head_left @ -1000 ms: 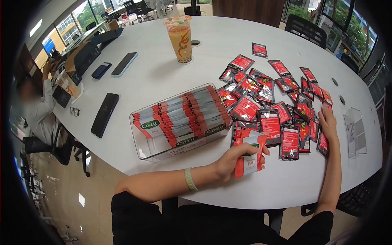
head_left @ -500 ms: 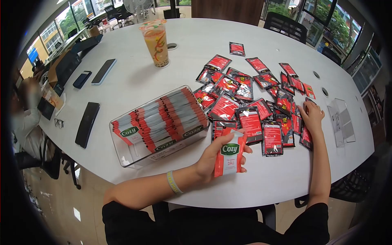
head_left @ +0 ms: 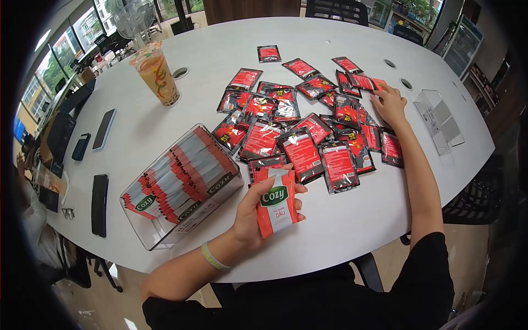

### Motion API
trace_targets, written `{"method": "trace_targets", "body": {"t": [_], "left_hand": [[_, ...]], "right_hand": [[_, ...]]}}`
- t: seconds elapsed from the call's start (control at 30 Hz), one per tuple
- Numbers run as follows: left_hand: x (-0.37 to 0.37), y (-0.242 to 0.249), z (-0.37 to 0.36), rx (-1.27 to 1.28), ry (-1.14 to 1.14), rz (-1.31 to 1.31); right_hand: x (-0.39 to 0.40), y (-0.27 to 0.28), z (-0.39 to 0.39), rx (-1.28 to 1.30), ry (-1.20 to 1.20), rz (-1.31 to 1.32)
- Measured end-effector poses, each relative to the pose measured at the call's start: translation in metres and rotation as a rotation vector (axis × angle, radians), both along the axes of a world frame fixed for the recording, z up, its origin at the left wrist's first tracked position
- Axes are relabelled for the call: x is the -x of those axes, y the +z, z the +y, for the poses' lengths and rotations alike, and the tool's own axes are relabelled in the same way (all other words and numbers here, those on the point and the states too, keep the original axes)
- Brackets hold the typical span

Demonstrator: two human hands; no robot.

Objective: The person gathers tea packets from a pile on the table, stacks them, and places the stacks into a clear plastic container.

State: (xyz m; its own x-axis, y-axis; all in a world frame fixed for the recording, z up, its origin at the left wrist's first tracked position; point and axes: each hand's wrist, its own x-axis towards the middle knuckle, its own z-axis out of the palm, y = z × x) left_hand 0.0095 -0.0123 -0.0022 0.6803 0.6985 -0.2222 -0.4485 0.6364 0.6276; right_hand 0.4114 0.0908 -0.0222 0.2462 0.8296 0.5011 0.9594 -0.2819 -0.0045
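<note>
Held in front of me, my left hand [head_left: 248, 223] wraps round red-and-grey Cozy tea sachets [head_left: 276, 206]; the front one faces up, and another edge shows behind it. Farther off, my right hand [head_left: 390, 104] reaches to an orange-red sachet [head_left: 379, 83] at the far right edge of a loose heap. Its fingertips touch that sachet, with thumb and fingers apart. The heap consists of several red-and-black packets [head_left: 302, 154], some overlapping. To the left of my left hand stands a clear plastic box [head_left: 165, 237] packed with rows of Cozy sachets [head_left: 187, 165].
A bubble tea cup [head_left: 157, 74] stands at the back left. Phones [head_left: 99, 206] lie along the left side, and a clear acrylic stand [head_left: 439, 121] lies at the right. Cable holes [head_left: 406, 83] pierce the white table [head_left: 341, 231]. Another person sits at far left.
My right hand has moved from the dark packets at the heap's right side to the orange-red sachet farther back. My left hand keeps its hold. The view has turned to the right.
</note>
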Motion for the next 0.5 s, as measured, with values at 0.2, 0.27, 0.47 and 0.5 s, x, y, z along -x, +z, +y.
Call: {"method": "trace_targets", "body": {"t": [0.2, 0.27, 0.47, 0.5], "left_hand": [[0.002, -0.004, 0.002, 0.005, -0.035, -0.082], [0.001, -0.004, 0.003, 0.01, -0.042, -0.081], [0.0, -0.002, 0.003, 0.019, -0.04, -0.094], [0.0, -0.002, 0.003, 0.018, -0.039, -0.093]], "right_hand": [[-0.011, -0.011, 0.007, -0.071, 0.041, 0.05], [-0.013, -0.013, 0.008, -0.058, 0.058, 0.07], [-0.01, -0.014, 0.008, -0.015, 0.123, 0.127], [-0.007, -0.011, 0.007, 0.035, 0.12, 0.163]]}}
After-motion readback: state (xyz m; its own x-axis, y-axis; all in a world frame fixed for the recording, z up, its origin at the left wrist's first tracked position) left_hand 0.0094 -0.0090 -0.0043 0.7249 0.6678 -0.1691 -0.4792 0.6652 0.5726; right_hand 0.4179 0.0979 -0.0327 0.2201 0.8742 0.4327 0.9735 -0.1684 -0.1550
